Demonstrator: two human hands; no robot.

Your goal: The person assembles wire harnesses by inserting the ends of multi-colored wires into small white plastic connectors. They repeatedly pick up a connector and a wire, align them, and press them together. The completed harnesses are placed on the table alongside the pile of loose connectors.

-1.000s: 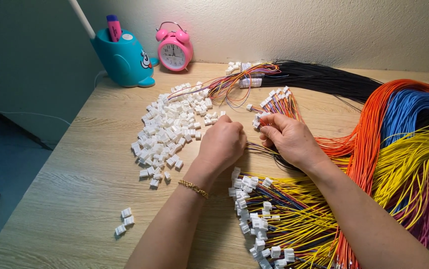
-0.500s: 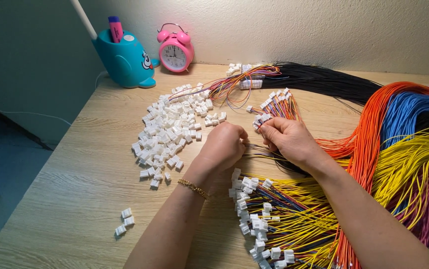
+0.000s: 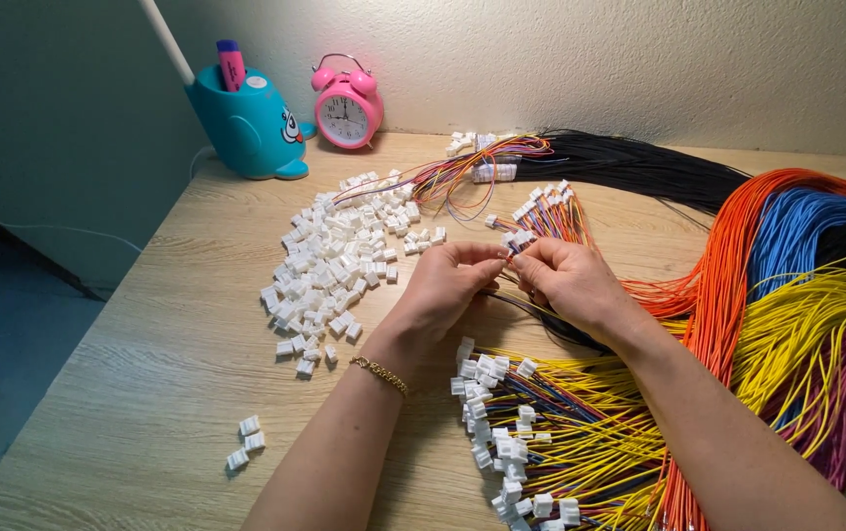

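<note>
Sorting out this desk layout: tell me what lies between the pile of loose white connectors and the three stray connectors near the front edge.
In the head view, only bare wooden desk lies between the connector pile and the three stray connectors.

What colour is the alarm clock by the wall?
Pink, with a white face; the alarm clock shows clearly in the head view.

Bare table (image 3: 147,393) lies open at left; connector pile (image 3: 334,265) and wire bundles (image 3: 787,295) crowd elsewhere.

On the table (image 3: 147,393), the connector pile (image 3: 334,265) lies left of both hands, wire bundles (image 3: 796,295) right.
</note>
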